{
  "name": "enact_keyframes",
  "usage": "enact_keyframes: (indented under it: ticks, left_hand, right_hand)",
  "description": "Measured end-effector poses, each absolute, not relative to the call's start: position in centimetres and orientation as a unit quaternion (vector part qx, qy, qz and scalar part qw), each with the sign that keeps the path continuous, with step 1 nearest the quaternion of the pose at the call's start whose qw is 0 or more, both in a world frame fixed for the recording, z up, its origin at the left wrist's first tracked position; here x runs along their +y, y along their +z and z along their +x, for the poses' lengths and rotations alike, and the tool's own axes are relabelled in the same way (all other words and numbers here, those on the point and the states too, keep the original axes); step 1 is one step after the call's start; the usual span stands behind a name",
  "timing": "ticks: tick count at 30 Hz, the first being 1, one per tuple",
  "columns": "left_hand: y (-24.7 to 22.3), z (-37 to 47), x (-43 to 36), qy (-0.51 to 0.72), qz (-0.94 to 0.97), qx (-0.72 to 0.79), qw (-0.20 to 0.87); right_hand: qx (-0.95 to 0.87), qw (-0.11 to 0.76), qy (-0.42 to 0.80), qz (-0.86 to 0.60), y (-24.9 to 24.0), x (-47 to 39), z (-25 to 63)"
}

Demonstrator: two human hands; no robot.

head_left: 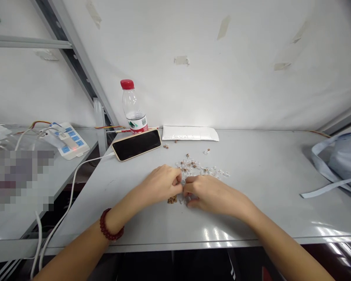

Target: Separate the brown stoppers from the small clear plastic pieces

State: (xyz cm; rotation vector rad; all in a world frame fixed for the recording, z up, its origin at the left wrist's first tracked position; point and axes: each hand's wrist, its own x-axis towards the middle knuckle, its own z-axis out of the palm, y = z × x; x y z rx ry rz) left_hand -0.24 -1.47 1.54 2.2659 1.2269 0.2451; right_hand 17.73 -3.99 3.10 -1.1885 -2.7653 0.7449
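My left hand, with a dark red bead bracelet on its wrist, is closed in a pinch over the table. Close against it, my right hand has its fingers curled and pinched too. Whatever sits between the fingertips is too small or hidden to name. Just beyond both hands lies a loose spread of tiny clear bottles, some with brown cork-like stoppers. A small heap of brown cork-like pieces rests below my left hand. More clear pieces lie beneath my right hand, partly covered by it.
A phone on a white charging cable leans near a red-capped plastic bottle. Along the wall lies a white packet. To the left is a power strip; a grey-blue bag with straps occupies the right side.
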Motion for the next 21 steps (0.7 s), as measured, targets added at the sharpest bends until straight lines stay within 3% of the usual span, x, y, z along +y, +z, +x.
enact_keyframes:
  ticks: [6,10,15,21]
  left_hand:
    - [2.6,-0.4,-1.5,0.162,0.749,0.456,0.452]
    - [3.8,-0.6,-1.6,0.229,0.663,0.414,0.581]
    - [4.5,-0.7,-1.5,0.351,0.620,0.394,0.580]
    - [4.1,-0.7,-1.3,0.393,0.611,0.375,0.575]
  right_hand:
    - [-0.893,0.016,0.250,-0.375,3.2,-3.6,17.8]
    - [-0.857,0.091,0.315,-0.398,3.9,-3.0,18.6]
    - [-0.786,0.236,0.385,-0.423,5.1,-2.6,19.3]
    - [-0.720,0.271,0.472,-0.431,5.3,-2.6,19.2]
